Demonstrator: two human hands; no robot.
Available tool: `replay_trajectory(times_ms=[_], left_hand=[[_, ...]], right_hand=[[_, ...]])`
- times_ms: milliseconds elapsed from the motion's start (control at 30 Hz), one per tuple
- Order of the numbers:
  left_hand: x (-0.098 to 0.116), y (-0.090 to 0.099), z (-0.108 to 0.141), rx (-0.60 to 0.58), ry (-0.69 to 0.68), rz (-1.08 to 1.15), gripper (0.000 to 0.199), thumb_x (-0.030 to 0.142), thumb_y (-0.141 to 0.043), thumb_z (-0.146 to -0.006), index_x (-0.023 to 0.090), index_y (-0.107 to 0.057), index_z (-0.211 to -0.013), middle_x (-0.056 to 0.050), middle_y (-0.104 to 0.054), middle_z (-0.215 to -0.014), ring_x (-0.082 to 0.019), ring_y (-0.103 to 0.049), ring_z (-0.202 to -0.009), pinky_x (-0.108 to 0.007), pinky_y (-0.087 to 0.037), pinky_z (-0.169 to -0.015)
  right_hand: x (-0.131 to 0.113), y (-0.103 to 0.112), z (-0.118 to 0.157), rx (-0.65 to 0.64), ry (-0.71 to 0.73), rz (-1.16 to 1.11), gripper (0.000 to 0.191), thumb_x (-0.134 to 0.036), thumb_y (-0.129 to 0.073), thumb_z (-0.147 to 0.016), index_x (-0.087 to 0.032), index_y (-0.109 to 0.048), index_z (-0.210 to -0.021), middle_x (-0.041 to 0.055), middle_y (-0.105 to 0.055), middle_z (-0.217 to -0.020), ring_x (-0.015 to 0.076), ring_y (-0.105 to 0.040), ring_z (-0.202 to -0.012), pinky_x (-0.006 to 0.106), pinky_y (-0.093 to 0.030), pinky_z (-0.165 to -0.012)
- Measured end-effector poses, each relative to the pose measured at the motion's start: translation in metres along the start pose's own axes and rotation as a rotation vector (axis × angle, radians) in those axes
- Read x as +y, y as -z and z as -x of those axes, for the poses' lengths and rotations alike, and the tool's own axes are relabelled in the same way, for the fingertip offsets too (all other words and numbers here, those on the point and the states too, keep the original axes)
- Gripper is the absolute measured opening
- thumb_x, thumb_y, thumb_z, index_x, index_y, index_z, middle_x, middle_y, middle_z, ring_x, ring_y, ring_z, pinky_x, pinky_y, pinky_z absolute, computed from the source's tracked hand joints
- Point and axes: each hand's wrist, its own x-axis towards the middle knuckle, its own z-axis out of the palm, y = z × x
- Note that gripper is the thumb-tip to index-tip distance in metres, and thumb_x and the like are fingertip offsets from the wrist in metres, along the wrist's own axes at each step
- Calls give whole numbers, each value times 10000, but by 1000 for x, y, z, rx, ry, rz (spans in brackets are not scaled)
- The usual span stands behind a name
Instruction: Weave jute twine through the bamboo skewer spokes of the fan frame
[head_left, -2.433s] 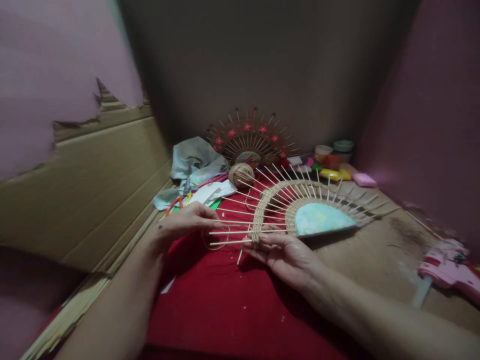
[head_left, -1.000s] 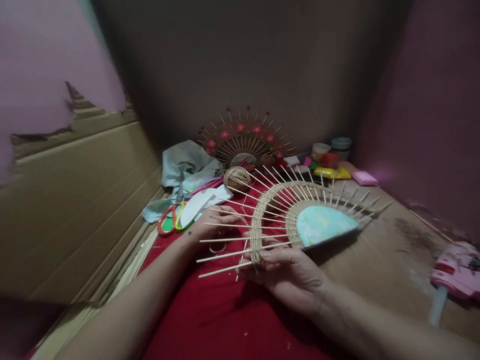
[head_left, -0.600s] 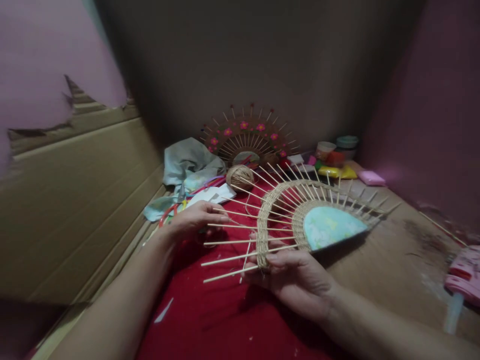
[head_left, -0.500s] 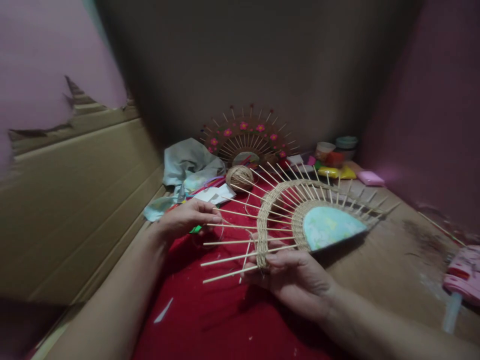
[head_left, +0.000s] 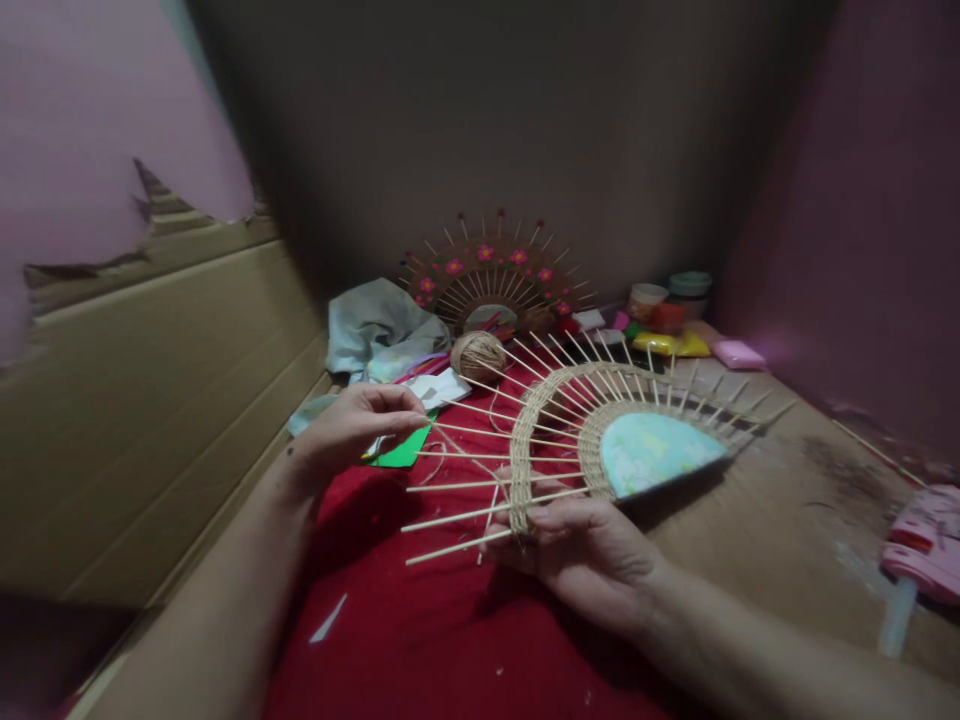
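Observation:
A half-round woven fan (head_left: 525,440) of thin sticks has a pale blue patterned centre and two bands of twine. My right hand (head_left: 592,555) grips its lower left end, thumb on top near the outer band and fingers behind, partly hidden. My left hand (head_left: 367,425) is closed in a pinch on a strand of twine (head_left: 466,450), which runs taut to the lower end of the outer band. Bare stick ends point left, between the two hands. A loose loop of twine hangs below the left fingers.
Behind the fan lies a ball of twine (head_left: 478,357) on the red cloth (head_left: 420,640). A flowered fan (head_left: 499,265) leans at the back wall. A grey cloth (head_left: 382,320) sits left, a cardboard sheet (head_left: 180,420) beyond it. At right lies a pink glue gun (head_left: 926,545).
My left hand has moved slightly up and left, drawing the twine straighter. A green sheet now shows more below it. My right hand keeps its grip on the fan.

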Motion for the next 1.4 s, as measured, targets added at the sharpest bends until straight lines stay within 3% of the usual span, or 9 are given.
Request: replay_trajectory(times_ms=[133,267,400,500,733,900,1000,1200,1400], left_hand=[[-9,-9,-10,79,-28,21,175,332,-678,-705,160,-645,-718,26,-497,-517,-47,-404,-438,-167,-280,-409],[-19,-20,-19,61,18,114,207,332,-701,-679,140,-621,-678,31,-495,-526,-44,-414,-434,-159,-295,-408],[-16,-34,-19,284,-21,150,242,353,-714,-660,133,-659,-745,12,-558,-549,-52,-431,-400,-164,-307,-366],[-13,-42,-18,405,-76,230,262,359,-720,-649,137,-678,-783,-1,-608,-595,-56,-464,-398,-169,-346,-367],[-17,-67,-15,282,151,286,264,354,-723,-631,156,-640,-786,19,-552,-444,-122,-480,-318,-220,-362,-305],[-8,-94,-26,274,17,238,211,307,-713,-628,120,-642,-694,-22,-603,-555,-100,-521,-432,-195,-393,-387],[-2,-102,-36,233,4,282,228,286,-731,-598,116,-646,-724,-30,-626,-609,-108,-545,-493,-197,-420,-438],[-2,-108,-36,232,83,407,224,291,-706,-639,123,-618,-758,-14,-603,-577,-81,-488,-417,-188,-372,-389],[-16,-98,-36,201,111,492,209,273,-697,-671,144,-607,-810,-2,-594,-600,-44,-434,-374,-152,-310,-347]], right_hand=[[-1,-1,0,-11,-10,-6,96,-17,-617,-547,-99,-607,-499,95,-669,-645,201,-624,-684,445,-425,-883],[-2,-1,0,-24,-23,-3,64,-28,-628,-541,-71,-623,-494,130,-685,-694,216,-635,-717,422,-426,-887],[-3,-1,-1,-37,7,-37,181,3,-640,-521,-76,-678,-679,100,-694,-703,217,-642,-715,438,-434,-865],[-3,0,-2,-68,15,-43,180,7,-636,-536,-91,-674,-682,92,-699,-700,204,-643,-711,425,-434,-860],[-2,-1,1,-83,-15,13,109,-47,-638,-554,-41,-692,-648,110,-700,-710,179,-632,-708,369,-436,-870],[-1,-3,2,-111,-49,27,158,-52,-655,-541,-36,-700,-692,115,-706,-751,187,-637,-742,373,-436,-873],[0,-3,3,-119,-52,30,167,-55,-655,-534,-44,-700,-694,102,-702,-726,181,-634,-728,374,-435,-871],[2,-2,3,-100,-64,10,130,-42,-644,-498,-45,-688,-621,88,-676,-659,168,-605,-654,413,-438,-848],[1,-1,2,-108,-68,10,44,-50,-621,-519,-69,-661,-515,77,-654,-622,154,-584,-643,399,-427,-848]])
